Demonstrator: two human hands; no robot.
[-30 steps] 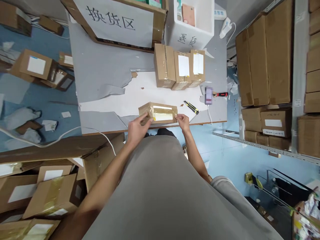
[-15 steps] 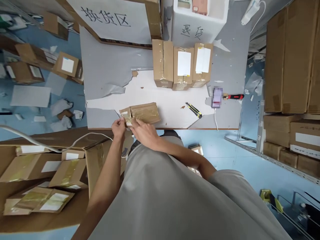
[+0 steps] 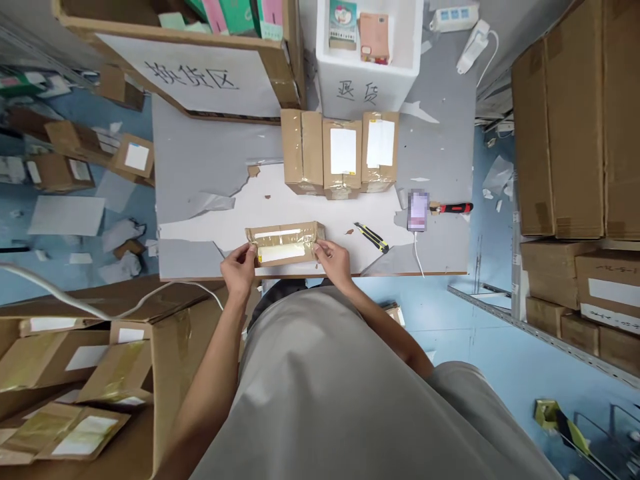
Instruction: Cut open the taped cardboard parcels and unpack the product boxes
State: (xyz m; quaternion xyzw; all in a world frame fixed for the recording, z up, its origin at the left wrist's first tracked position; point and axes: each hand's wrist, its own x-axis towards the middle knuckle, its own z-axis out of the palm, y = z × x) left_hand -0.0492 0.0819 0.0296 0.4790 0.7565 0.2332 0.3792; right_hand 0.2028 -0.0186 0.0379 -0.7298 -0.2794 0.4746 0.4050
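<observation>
A small taped cardboard box (image 3: 285,244) with white label strips on its upper face lies at the front edge of the table. My left hand (image 3: 239,268) is closed on its left end, thumb on top. At the opposite end, my right hand (image 3: 334,261) pinches the box's right edge. To the right of it lies a black and yellow utility knife (image 3: 371,237), apart from both hands.
Three taped cartons (image 3: 343,155) stand in a row behind, before a white foam bin (image 3: 370,73) and a large marked carton (image 3: 190,80). A phone (image 3: 419,210) on a cable and a red-handled tool (image 3: 453,208) lie right. A big open carton (image 3: 163,373) holding parcels is at lower left.
The box has been turned, so its labelled face now shows. My right hand has moved from its top to its right end. The view has tilted up slightly.
</observation>
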